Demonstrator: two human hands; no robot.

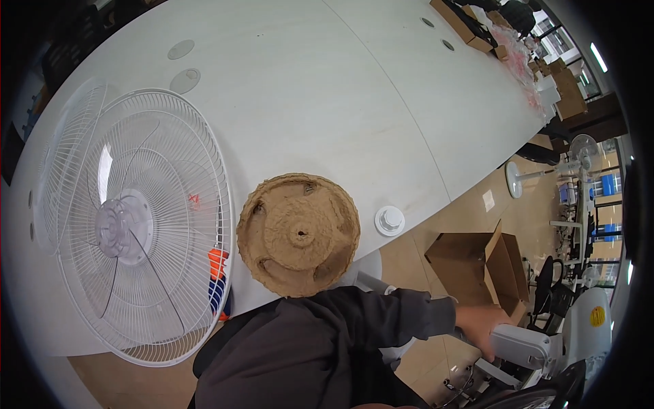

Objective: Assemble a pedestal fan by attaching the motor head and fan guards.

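Right hand (477, 326) reaches down off the counter (327, 95) edge, grip closed on a white fan motor housing (521, 345) near the floor. Left hand not in view. On the counter: white fan grille (136, 225), brown pulp tray (298, 234), white plastic nut (390, 220). Open cardboard box (477, 266) on the floor; more boxes at the counter's far end.

We wore a dark charcoal long-sleeved top (320, 341), loose and softly creased, its sleeve ending in a plain cuff at the wrist of our bare right hand (480, 326).
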